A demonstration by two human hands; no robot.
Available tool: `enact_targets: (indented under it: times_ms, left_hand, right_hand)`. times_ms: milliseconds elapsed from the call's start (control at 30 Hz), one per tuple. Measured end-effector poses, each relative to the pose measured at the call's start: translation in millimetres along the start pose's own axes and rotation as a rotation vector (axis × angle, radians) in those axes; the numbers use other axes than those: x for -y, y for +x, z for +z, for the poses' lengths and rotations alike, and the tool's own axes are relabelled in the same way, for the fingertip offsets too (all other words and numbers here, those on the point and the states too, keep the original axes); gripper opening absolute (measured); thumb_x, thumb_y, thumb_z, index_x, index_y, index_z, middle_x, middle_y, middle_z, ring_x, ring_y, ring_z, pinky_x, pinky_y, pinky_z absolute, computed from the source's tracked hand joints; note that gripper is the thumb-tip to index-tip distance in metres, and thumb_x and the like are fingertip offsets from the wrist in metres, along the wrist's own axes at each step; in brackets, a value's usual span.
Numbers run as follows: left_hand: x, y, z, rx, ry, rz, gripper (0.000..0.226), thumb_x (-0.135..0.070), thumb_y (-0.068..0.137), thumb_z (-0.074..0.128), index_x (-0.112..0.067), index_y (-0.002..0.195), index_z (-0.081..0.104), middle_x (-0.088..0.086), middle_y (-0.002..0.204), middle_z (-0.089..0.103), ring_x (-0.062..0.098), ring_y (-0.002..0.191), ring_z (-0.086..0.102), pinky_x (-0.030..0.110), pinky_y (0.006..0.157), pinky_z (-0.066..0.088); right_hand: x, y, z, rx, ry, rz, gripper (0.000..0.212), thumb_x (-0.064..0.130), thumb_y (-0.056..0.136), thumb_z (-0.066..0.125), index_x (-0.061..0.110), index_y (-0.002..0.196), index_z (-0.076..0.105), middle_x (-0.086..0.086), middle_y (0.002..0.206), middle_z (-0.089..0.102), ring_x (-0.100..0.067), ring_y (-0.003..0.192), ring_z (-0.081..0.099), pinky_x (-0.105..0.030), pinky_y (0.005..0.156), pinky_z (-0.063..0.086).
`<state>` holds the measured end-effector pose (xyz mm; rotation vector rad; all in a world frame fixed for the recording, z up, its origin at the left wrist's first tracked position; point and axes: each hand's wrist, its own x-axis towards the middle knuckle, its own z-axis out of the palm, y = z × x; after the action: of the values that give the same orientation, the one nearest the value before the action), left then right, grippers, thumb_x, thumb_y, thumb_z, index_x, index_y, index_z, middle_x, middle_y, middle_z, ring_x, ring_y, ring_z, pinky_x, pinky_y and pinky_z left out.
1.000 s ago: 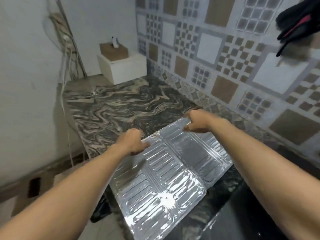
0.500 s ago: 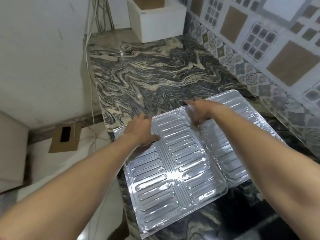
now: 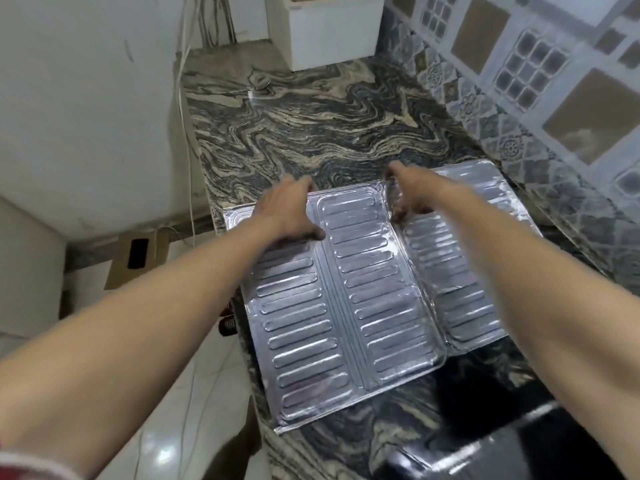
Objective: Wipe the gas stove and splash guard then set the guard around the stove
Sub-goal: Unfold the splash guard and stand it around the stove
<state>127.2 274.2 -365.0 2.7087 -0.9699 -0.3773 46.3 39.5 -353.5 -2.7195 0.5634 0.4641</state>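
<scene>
The silver foil splash guard [image 3: 349,292] lies flat on the marbled counter [image 3: 311,133], its three ribbed panels unfolded. My left hand [image 3: 287,213] grips the far edge of the left panel, thumb on top. My right hand [image 3: 408,192] grips the far edge at the fold between the middle and right panels, fingers curled over it. The glossy black gas stove [image 3: 519,445] shows only as a dark corner at the bottom right, just near of the guard.
A white box [image 3: 325,32] stands at the counter's far end against the patterned tiled wall [image 3: 519,81]. White cables [image 3: 187,98] hang down the left wall past the counter edge. A cardboard piece [image 3: 138,261] lies on the floor below.
The view has tilted down and moved closer. The guard has settled flatter on the counter and both hands have shifted along its far edge, still holding it.
</scene>
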Motion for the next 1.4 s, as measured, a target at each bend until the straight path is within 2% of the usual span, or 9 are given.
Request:
enact_targets:
  times_ms: [300,533,667,733,800,933,1100,1300,1400]
  left_hand:
    - [-24.3,-24.8,-98.3,-0.338,-0.145,0.155,0.033,-0.040,0.077,0.080,-0.025,0.104,0.070,0.005,0.109,0.071,0.028,0.105,0.063,0.040,0.089,0.051]
    - [-50.4,-51.6,-134.0,-0.502,-0.168,0.249,0.018,-0.046,0.082,0.073,-0.034,0.096,0.074,-0.001,0.098,0.073,0.031,0.108,0.058,0.046,0.097,0.044]
    - [-76.1,-66.1,-127.5,-0.753,-0.182,0.162,0.021,-0.045,0.085,0.071,-0.031,0.100,0.076,-0.004,0.106,0.072,0.028,0.125,0.044,0.045,0.101,0.031]
    - [-90.4,-67.9,-119.4,-0.785,-0.214,0.103,0.030,-0.042,0.087,0.068,-0.029,0.114,0.072,0.001,0.131,0.063,0.031,0.141,0.030,0.052,0.113,0.025]
    - [-103.5,-66.8,-111.3,-0.700,-0.262,-0.002,0.054,-0.044,0.090,0.063,-0.027,0.141,0.053,0.007,0.161,0.032,0.033,0.152,0.007,0.059,0.119,0.014]
    - [-128.8,-64.2,-100.0,-0.573,-0.427,-0.147,0.099,-0.055,0.090,0.057,-0.016,0.160,-0.002,0.017,0.162,-0.027,0.046,0.149,-0.016,0.063,0.119,0.002]
    - [-152.8,-65.1,-106.1,-0.487,-0.890,-0.252,0.124,-0.063,0.085,0.063,-0.010,0.153,-0.026,0.023,0.161,-0.026,0.048,0.149,-0.011,0.059,0.120,0.001]
    - [-158.5,-58.8,-106.6,-0.437,-0.952,-0.269,0.132,-0.066,0.079,0.068,-0.012,0.152,-0.028,0.023,0.160,-0.027,0.047,0.150,-0.008,0.056,0.120,0.006]
    - [-157.9,-55.8,-108.0,-0.433,-0.955,-0.267,0.134,-0.066,0.078,0.070,-0.013,0.152,-0.029,0.021,0.161,-0.027,0.045,0.151,-0.008,0.054,0.119,0.008]
  right_hand:
    - [8.4,-78.9,-102.2,-0.365,0.013,-0.146,0.020,0.016,0.076,0.084,0.019,0.090,0.070,0.000,0.086,0.067,-0.018,0.085,0.061,-0.024,0.072,0.038]
    - [18.9,-166.1,-135.4,-0.398,0.097,-0.190,0.016,0.031,0.087,0.075,0.019,0.097,0.078,0.009,0.074,0.065,-0.003,0.069,0.056,-0.023,0.063,0.040]
    - [17.0,-187.6,-126.1,-0.522,0.069,-0.184,0.016,0.027,0.094,0.068,0.016,0.102,0.075,-0.003,0.096,0.073,-0.020,0.090,0.065,-0.028,0.070,0.040]
    - [16.9,-190.8,-120.3,-0.600,0.120,-0.173,0.015,0.023,0.093,0.069,0.017,0.105,0.076,-0.002,0.101,0.075,-0.016,0.094,0.066,-0.025,0.078,0.043]
    - [17.5,-194.1,-116.8,-0.655,0.166,-0.156,0.017,0.017,0.093,0.069,0.017,0.108,0.076,0.002,0.103,0.076,-0.010,0.094,0.068,-0.025,0.086,0.050]
    - [17.2,-199.3,-113.8,-0.733,0.195,-0.158,0.023,0.008,0.091,0.069,0.017,0.111,0.076,0.006,0.100,0.077,0.003,0.088,0.066,-0.018,0.088,0.051]
    - [11.4,-199.8,-117.0,-0.771,0.245,-0.165,0.025,0.004,0.089,0.069,0.017,0.110,0.076,0.004,0.099,0.077,0.000,0.090,0.070,-0.027,0.093,0.055]
    - [9.9,-197.4,-125.5,-0.692,0.279,-0.156,0.022,0.011,0.092,0.069,0.019,0.112,0.075,0.006,0.104,0.076,0.008,0.087,0.064,-0.015,0.088,0.049]
    - [5.9,-193.2,-129.3,-0.674,0.271,-0.156,0.021,0.015,0.092,0.070,0.020,0.112,0.076,0.010,0.102,0.076,0.021,0.079,0.057,0.005,0.074,0.040]
